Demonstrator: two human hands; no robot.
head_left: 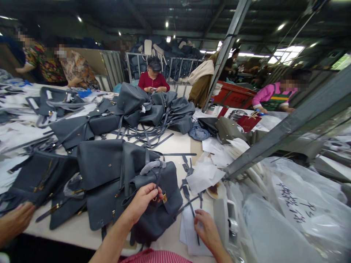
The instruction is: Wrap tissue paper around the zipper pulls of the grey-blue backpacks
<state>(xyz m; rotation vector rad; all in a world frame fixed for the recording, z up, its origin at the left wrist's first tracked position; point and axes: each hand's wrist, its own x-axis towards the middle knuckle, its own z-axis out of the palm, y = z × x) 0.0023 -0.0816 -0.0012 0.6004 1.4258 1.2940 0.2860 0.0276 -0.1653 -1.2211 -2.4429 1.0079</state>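
A dark blue-grey backpack (171, 182) with a gold clasp stands in front of me on the table. My left hand (145, 201) is closed at its front, thumb and fingers pinching a thin dark strap (158, 179) near the clasp. Wrapping covers the bag's top handle (152, 167). To the right, my right hand (204, 226) hovers low over white paper sheets (189, 215), its fingers loosely bent and apart. Its fingertips are beside a narrow loose strap (193, 209); whether they touch it is unclear.
More dark backpacks (100, 164) crowd the left and the back. A co-worker's hand (19, 219) reaches in at far left. At right stand a tape dispenser (229, 223), plastic bags (274, 215) and a slanted metal post (274, 135). Several people work around the table.
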